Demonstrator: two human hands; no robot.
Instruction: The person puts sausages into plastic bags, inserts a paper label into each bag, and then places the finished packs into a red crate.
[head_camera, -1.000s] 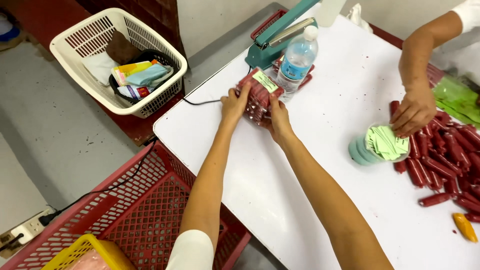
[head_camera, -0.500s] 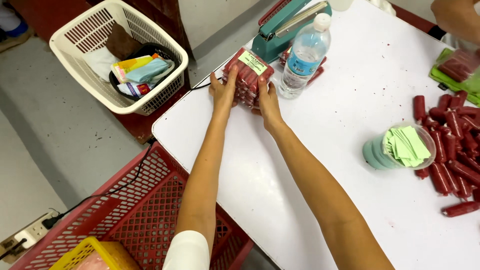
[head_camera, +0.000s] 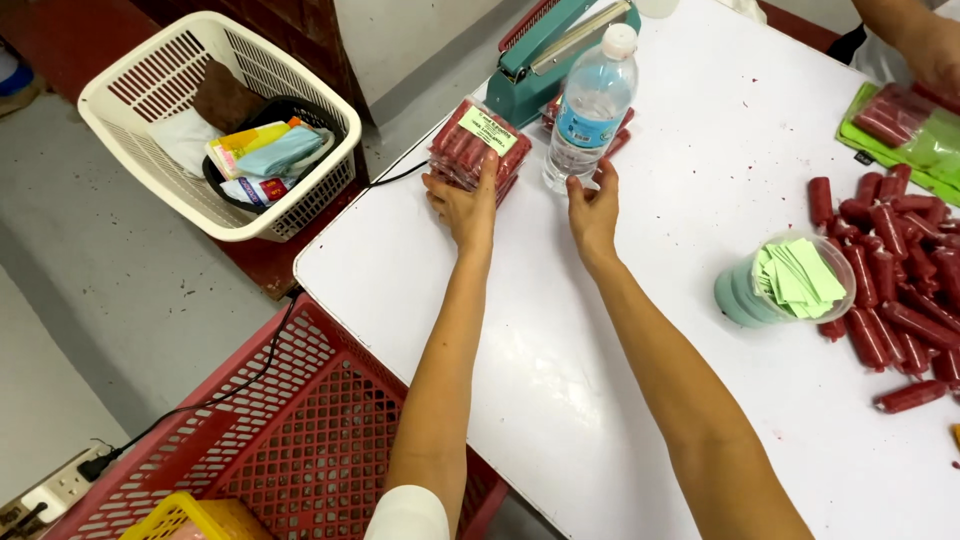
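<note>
Two bare hands work at the far-left corner of the white counter (head_camera: 560, 330). The left hand (head_camera: 465, 205) rests on a stack of sealed red sausage packs (head_camera: 478, 150), fingers curled over its near edge and thumb on the green label, gripping the top pack. The right hand (head_camera: 594, 210) lies open and empty on the counter, palm down, just beside the base of an upright plastic water bottle (head_camera: 592, 105); contact with the bottle cannot be confirmed. A teal heat sealer (head_camera: 555, 50) stands directly behind the stack, with more sealed packs partly hidden behind the bottle. Judged from the layout, part of the packing is done: several packs are filled, labelled and stacked. Much remains: a pile of loose red sausages (head_camera: 890, 280) lies at the right of the counter, next to a clear cup of green labels (head_camera: 785, 282). At the top right, another person's hand (head_camera: 935, 55) is over a green-backed bag (head_camera: 905, 125) holding sausages. A red mesh crate (head_camera: 300, 430) and a white laundry basket (head_camera: 150, 90) sit on the floor to the left.
</note>
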